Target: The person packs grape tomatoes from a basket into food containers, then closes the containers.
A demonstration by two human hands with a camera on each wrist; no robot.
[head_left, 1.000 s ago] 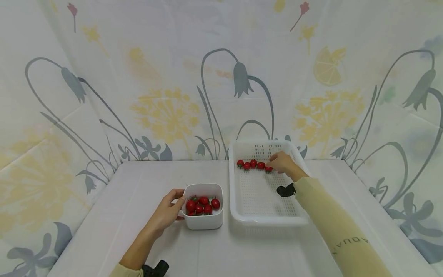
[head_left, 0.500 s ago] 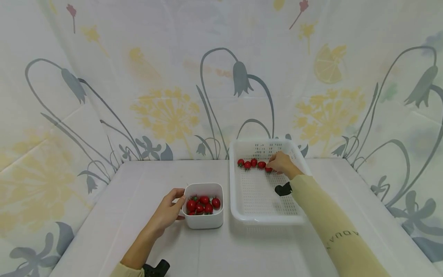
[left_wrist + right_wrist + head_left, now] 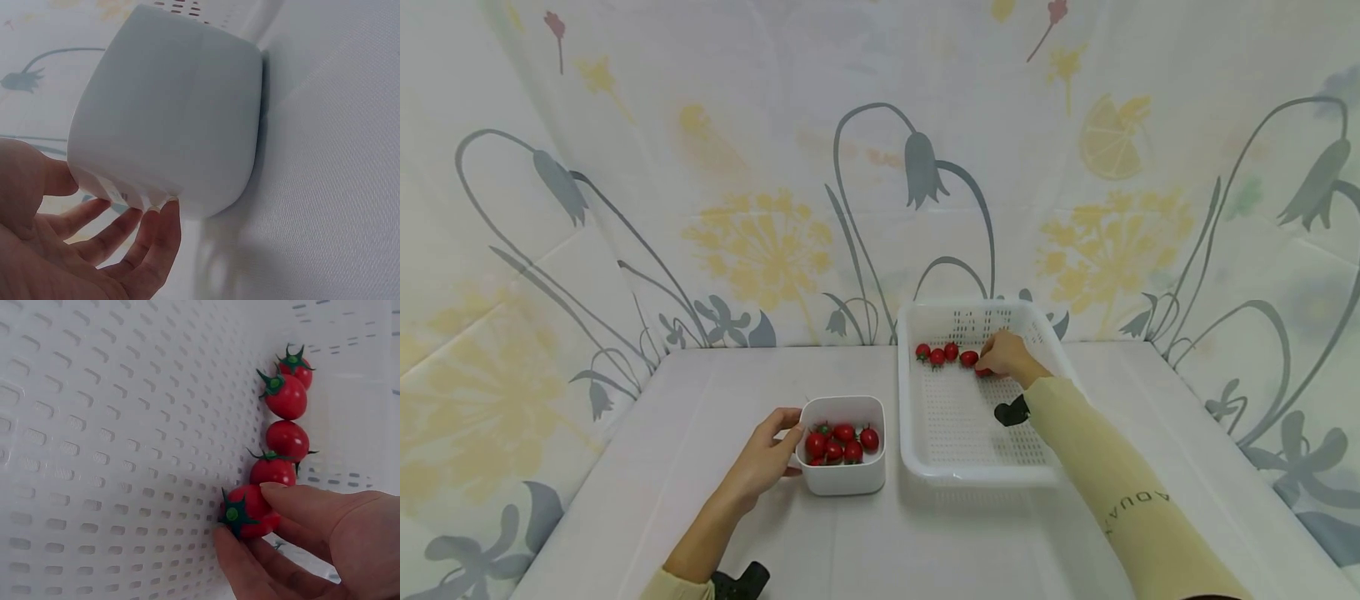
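Note:
My left hand (image 3: 763,457) holds the left side of a small white square container (image 3: 844,480), thumb at the rim and fingertips against the outer wall. Several red cherry tomatoes (image 3: 844,432) lie inside it. To the right, my right hand (image 3: 1006,356) reaches into a white perforated basket (image 3: 977,477). In the right wrist view, its thumb and fingers pinch a cherry tomato (image 3: 250,506) with a green calyx, low against the basket floor. More cherry tomatoes (image 3: 286,399) form a row beyond it, the closest one (image 3: 273,470) partly behind the thumb.
Both containers stand side by side on a white-covered table (image 3: 850,550), the basket farther back. A floral-printed cloth (image 3: 767,167) rises behind the table. Black wrist devices (image 3: 1013,411) sit below the sleeves.
My right hand stays at the end of the tomato row, its fingers drawn slightly further over the end tomato. The left hand and container hold their place; the view shifts slightly.

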